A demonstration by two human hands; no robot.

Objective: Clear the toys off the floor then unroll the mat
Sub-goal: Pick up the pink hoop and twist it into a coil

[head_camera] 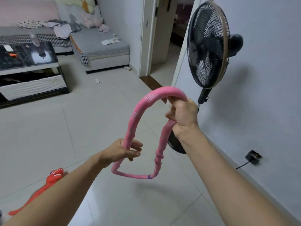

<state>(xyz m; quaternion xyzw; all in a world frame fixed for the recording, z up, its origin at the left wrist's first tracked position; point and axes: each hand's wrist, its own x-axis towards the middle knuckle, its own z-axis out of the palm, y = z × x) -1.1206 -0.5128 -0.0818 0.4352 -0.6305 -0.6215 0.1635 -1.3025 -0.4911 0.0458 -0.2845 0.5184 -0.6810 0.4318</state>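
Above tiled floor (101, 128): right hand (183, 115) clenching both ends of pink tube toy (135, 115), left hand (128, 150) gripping its loop. Toy-clearing step proceeding; stowing next. Red toy (48, 181), possibly dinosaur, awaiting pickup.

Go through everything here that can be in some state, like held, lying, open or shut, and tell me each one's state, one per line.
Pink tube toy: off the floor, bent into a loop, held at two places.
Left hand: grips the tube low on the loop.
Right hand: grips both upper parts of the tube.
Red toy: lying on the floor, partly hidden behind the left forearm.
Standing fan: upright by the wall; running or not, cannot tell.
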